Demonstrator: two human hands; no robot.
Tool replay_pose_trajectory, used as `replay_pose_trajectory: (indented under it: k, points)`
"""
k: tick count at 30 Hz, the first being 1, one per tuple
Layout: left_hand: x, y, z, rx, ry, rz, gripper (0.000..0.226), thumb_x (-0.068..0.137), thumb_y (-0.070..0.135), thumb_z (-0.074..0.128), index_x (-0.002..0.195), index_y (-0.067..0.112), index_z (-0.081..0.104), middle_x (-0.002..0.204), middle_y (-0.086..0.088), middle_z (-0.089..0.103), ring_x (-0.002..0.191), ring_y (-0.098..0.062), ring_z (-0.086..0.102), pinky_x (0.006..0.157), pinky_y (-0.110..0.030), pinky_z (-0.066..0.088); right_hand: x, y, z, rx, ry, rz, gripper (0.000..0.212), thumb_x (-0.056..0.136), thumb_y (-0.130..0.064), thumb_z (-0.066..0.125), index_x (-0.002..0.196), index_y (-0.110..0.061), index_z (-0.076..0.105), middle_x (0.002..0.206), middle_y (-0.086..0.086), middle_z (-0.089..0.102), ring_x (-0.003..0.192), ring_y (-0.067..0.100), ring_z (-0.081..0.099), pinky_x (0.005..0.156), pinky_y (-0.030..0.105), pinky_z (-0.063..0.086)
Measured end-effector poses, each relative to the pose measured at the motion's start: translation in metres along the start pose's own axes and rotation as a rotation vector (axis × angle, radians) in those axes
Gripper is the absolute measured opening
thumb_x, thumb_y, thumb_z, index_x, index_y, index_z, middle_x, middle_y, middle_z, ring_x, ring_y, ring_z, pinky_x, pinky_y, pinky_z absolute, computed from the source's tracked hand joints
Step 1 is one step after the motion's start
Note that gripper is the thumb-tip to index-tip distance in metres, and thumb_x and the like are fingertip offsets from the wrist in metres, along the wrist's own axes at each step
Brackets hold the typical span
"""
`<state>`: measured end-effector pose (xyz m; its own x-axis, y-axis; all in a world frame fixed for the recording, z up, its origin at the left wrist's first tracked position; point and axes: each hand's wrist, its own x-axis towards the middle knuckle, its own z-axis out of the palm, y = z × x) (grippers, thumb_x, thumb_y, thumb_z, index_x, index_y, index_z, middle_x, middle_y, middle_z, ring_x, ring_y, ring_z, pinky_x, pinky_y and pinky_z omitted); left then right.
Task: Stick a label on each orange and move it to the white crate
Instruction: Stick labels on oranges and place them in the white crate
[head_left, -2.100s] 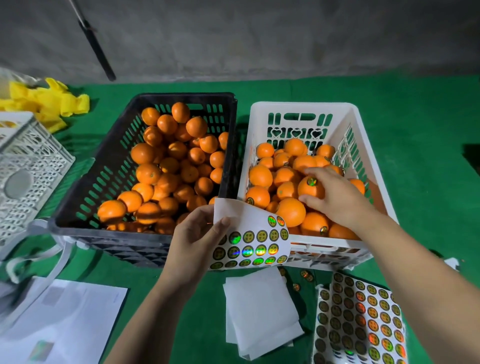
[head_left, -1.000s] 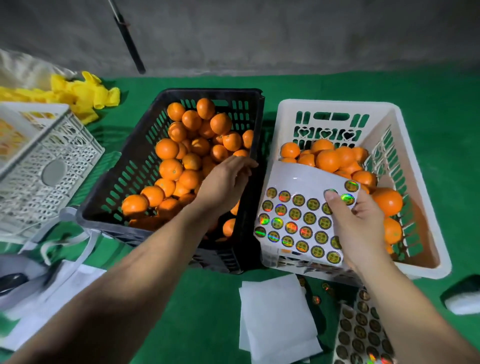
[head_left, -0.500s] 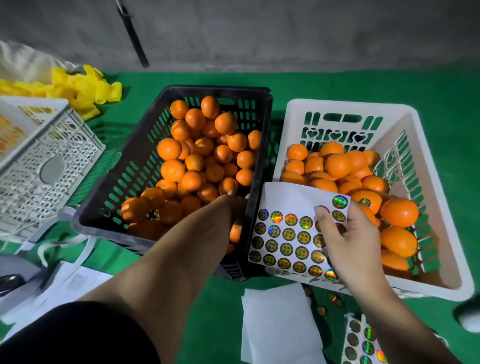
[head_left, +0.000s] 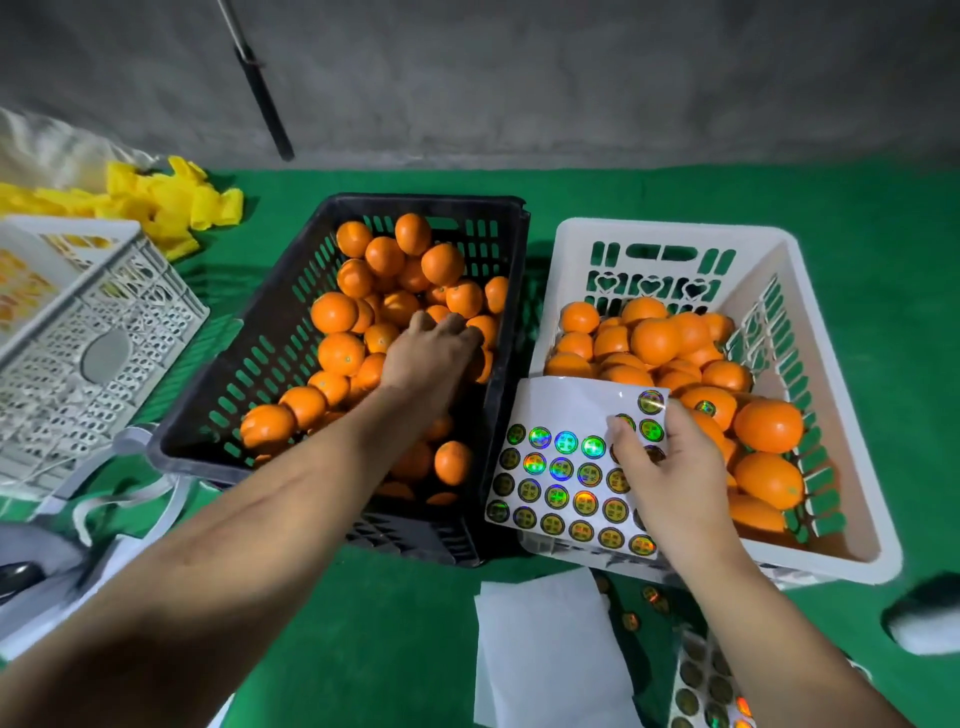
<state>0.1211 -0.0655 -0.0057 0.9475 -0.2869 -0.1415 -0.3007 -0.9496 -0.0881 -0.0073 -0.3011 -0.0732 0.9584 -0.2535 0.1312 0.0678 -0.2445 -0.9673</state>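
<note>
While the right hand (head_left: 670, 467) pinches the limp white holographic label sheet (head_left: 569, 470), left hand (head_left: 434, 351) grip curls over round, firm, smooth-skinned oranges (head_left: 470, 301) under it in the black plastic crate (head_left: 218, 415); likely light, best cupped whole.

No legible text; sticker sheet (head_left: 566, 467) print too small.

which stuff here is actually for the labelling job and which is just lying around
In use: black crate of oranges, white crate, sticker sheet in right hand, left hand.
Lying about: yellow cloth, grey crate, blank backing sheets.
</note>
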Motion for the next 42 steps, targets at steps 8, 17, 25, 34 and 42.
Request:
replay_pose_trajectory:
  k: [8, 17, 25, 34, 42]
  points:
    - [-0.095, 0.014, 0.0, -0.394, 0.453, 0.201, 0.07, 0.077, 0.035, 0.09, 0.142, 0.032, 0.063, 0.127, -0.002, 0.056, 0.113, -0.031, 0.048, 0.096, -0.045, 0.045, 0.001, -0.012, -0.013, 0.036, -0.032, -0.081, 0.062, 0.103, -0.021, 0.068, 0.151, -0.053, 0.044, 0.133, -0.035, 0.06, 0.111, -0.007, 0.065, 0.089, 0.012, 0.053]
    - [-0.156, 0.067, -0.003, -1.386, 0.055, 0.081, 0.055, 0.075, 0.033, 0.088, 0.119, 0.042, 0.057, 0.136, 0.013, 0.049, 0.115, -0.004, 0.059, 0.091, -0.035, 0.06, -0.059, -0.035, -0.031, 0.387, 0.059, 0.046, 0.051, 0.081, -0.047, 0.083, 0.128, -0.034, 0.067, 0.097, -0.012, 0.077, 0.076, 0.021, 0.073, 0.066, 0.031, 0.06]
    - [-0.17, 0.06, 0.007, -1.709, 0.016, 0.078, 0.052, 0.066, 0.027, 0.095, 0.107, 0.035, 0.065, 0.107, 0.013, 0.072, 0.088, -0.008, 0.071, 0.067, -0.024, 0.056, -0.075, -0.052, -0.048, 0.491, 0.131, 0.104, 0.014, 0.092, -0.027, 0.076, 0.105, -0.029, 0.077, 0.086, -0.001, 0.077, 0.076, 0.012, 0.07, 0.066, 0.023, 0.057]
    - [-0.189, 0.059, 0.004, -1.69, 0.049, 0.148, 0.055, 0.075, 0.02, 0.094, 0.117, 0.028, 0.06, 0.12, 0.014, 0.068, 0.098, -0.009, 0.071, 0.072, -0.026, 0.058, -0.082, -0.071, -0.083, 0.149, 0.068, -0.041, 0.023, 0.08, -0.018, 0.079, 0.103, -0.018, 0.076, 0.083, -0.005, 0.079, 0.072, 0.002, 0.068, 0.07, 0.017, 0.058]
    - [-0.197, 0.06, -0.005, -1.647, 0.061, 0.179, 0.056, 0.077, 0.024, 0.093, 0.119, 0.03, 0.058, 0.124, 0.017, 0.065, 0.103, -0.012, 0.071, 0.072, -0.028, 0.061, -0.087, -0.082, -0.1, -0.177, -0.059, -0.199, 0.013, 0.083, -0.035, 0.077, 0.093, -0.041, 0.081, 0.079, -0.013, 0.075, 0.068, 0.003, 0.069, 0.064, 0.012, 0.052]
